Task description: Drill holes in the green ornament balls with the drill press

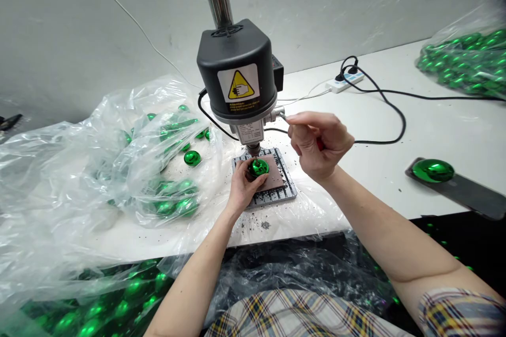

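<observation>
A dark bench drill press (237, 68) with a yellow warning label stands in the middle. Under its chuck (253, 149), a shiny green ball (259, 167) rests on a brown board (276, 171) over the slotted metal base (290, 189). My left hand (244, 184) grips this ball from the left and front, thumb and fingers around it. The drill bit's tip is at the ball's top; whether it has entered the ball I cannot tell. My right hand (320, 142) is closed around the drill press's feed handle (281, 114), at the right of the head.
Clear plastic bags (118, 168) with green balls spread across the left. A loose green ball (192, 158) lies beside them. At the right, another ball (432, 170) sits on a phone (470, 197). Behind are a power strip (343, 82), black cable and bagged balls (462, 60).
</observation>
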The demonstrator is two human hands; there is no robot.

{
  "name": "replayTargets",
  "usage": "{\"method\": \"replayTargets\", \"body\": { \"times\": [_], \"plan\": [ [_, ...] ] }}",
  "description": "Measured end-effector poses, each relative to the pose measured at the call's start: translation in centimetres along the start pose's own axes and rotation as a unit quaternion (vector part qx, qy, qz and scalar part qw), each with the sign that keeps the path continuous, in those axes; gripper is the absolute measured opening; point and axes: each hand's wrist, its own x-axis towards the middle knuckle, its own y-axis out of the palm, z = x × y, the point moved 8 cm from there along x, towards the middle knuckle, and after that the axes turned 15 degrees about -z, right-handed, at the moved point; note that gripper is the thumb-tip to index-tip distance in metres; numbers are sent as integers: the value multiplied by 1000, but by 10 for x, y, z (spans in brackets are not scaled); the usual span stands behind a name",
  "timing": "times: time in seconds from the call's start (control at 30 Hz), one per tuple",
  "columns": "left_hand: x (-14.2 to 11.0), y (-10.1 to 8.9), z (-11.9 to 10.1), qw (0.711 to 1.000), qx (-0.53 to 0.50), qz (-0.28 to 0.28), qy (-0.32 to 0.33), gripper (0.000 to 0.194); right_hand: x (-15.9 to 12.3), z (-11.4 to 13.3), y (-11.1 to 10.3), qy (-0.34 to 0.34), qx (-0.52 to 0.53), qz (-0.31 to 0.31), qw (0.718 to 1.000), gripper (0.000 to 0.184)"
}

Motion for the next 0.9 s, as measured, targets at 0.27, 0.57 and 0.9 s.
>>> {"method": "replayTargets", "body": {
  "times": [0.27,0.57,0.9],
  "plan": [
    [0,0,5,1000,3,-7,-10,51,39,-21,21,151,-73,-31,985,10],
    [-29,-38,16,946,-205,-41,-247,47,71,-64,52,340,-73,-21,937,18],
    [-144,-59,6,839,-296,111,-444,48,76,-59,52,272,-63,-35,960,37]
  ]
}}
